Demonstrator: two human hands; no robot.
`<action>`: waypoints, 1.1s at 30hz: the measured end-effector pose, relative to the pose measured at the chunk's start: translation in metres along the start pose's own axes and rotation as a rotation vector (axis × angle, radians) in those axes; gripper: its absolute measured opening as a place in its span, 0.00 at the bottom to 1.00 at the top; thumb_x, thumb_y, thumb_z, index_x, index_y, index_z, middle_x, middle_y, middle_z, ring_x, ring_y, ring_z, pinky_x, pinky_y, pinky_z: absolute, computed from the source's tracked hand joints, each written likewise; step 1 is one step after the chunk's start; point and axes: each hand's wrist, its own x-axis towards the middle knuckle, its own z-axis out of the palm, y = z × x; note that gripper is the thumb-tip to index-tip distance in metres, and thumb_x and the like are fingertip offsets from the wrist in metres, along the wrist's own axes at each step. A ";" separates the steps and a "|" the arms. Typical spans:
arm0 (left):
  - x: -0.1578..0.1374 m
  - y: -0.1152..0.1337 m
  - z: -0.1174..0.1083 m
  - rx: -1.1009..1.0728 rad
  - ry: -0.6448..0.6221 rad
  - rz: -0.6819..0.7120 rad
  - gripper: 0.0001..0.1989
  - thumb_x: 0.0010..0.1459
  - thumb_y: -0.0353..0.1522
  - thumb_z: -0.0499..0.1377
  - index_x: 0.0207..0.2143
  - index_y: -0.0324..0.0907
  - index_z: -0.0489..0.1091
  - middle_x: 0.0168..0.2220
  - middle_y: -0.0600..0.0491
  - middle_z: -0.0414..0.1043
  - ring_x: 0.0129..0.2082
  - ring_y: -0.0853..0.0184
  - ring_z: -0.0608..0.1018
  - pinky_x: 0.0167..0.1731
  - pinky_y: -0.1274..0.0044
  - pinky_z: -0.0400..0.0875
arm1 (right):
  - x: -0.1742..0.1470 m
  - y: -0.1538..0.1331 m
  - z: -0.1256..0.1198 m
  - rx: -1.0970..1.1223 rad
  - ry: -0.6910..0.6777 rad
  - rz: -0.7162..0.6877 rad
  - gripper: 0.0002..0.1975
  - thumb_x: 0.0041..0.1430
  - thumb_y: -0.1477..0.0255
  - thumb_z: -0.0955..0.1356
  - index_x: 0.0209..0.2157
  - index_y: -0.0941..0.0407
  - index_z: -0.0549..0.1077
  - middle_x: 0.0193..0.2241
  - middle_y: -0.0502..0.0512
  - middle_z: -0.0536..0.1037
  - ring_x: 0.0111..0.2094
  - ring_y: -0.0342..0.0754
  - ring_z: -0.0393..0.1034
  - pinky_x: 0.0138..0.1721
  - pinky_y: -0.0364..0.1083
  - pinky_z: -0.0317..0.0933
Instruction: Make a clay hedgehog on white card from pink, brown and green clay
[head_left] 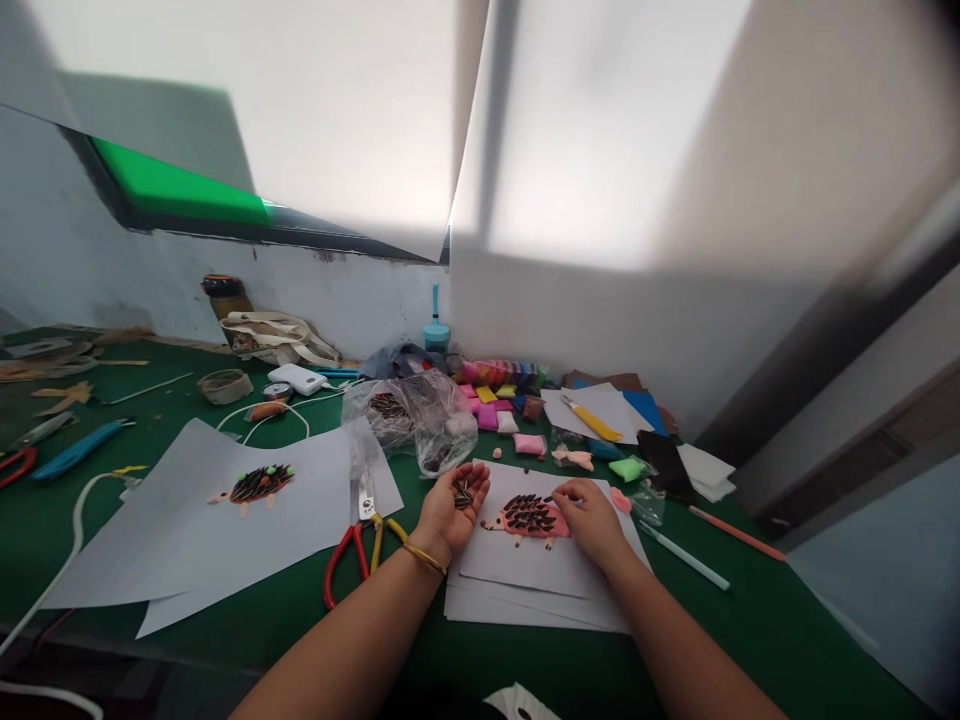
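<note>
My left hand [448, 508] is turned palm up and cupped around a small pile of sunflower seeds [463, 493]. It is just left of a pink clay hedgehog [555, 523] on white paper [525, 570]. Rows of dark seeds cover the hedgehog's back, and its snout points toward my left hand. At the hedgehog's rear, my right hand [589, 515] is closed in a pinch, with a dark sunflower seed [549, 498] at the fingertips. Whether that seed touches the clay is hard to tell.
A second seed hedgehog [259, 484] lies on paper to the left. Red-handled pliers [346, 560] and scissors [367, 500] are beside my left forearm. Behind are a plastic bag of seeds [390, 405], clay packets [487, 415] and a yellow cutter [592, 418]. A white pen [686, 556] lies right.
</note>
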 end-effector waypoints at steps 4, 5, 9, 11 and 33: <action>-0.001 0.000 0.000 0.013 -0.002 0.001 0.04 0.56 0.25 0.54 0.33 0.35 0.67 0.35 0.43 0.75 0.37 0.63 0.79 0.36 0.72 0.76 | 0.000 0.001 0.001 -0.026 -0.009 0.007 0.11 0.53 0.66 0.63 0.27 0.54 0.75 0.33 0.54 0.74 0.38 0.50 0.67 0.42 0.48 0.60; -0.001 -0.001 0.000 0.017 -0.002 0.001 0.03 0.55 0.25 0.54 0.33 0.35 0.67 0.35 0.43 0.75 0.37 0.63 0.79 0.36 0.72 0.76 | 0.000 0.000 0.001 -0.030 -0.014 0.007 0.11 0.53 0.66 0.63 0.27 0.54 0.75 0.33 0.54 0.74 0.38 0.50 0.67 0.42 0.48 0.60; -0.001 -0.001 0.000 0.028 -0.001 0.002 0.04 0.56 0.25 0.54 0.33 0.35 0.68 0.36 0.43 0.75 0.37 0.62 0.79 0.37 0.72 0.76 | 0.000 0.000 0.001 -0.032 -0.045 -0.001 0.11 0.54 0.67 0.63 0.27 0.55 0.75 0.33 0.55 0.74 0.39 0.50 0.67 0.43 0.48 0.60; -0.001 -0.001 0.000 0.027 0.000 -0.002 0.04 0.56 0.25 0.54 0.33 0.35 0.67 0.36 0.42 0.75 0.38 0.62 0.79 0.37 0.72 0.76 | 0.000 0.001 0.001 -0.035 -0.053 -0.006 0.11 0.54 0.67 0.63 0.27 0.55 0.75 0.32 0.55 0.74 0.38 0.50 0.67 0.43 0.49 0.60; -0.001 -0.003 0.000 0.053 0.010 -0.014 0.04 0.55 0.26 0.55 0.33 0.34 0.68 0.35 0.43 0.75 0.38 0.62 0.79 0.39 0.72 0.75 | 0.002 0.012 0.006 -0.083 -0.094 -0.050 0.09 0.54 0.69 0.63 0.26 0.54 0.74 0.32 0.55 0.73 0.36 0.49 0.67 0.40 0.47 0.61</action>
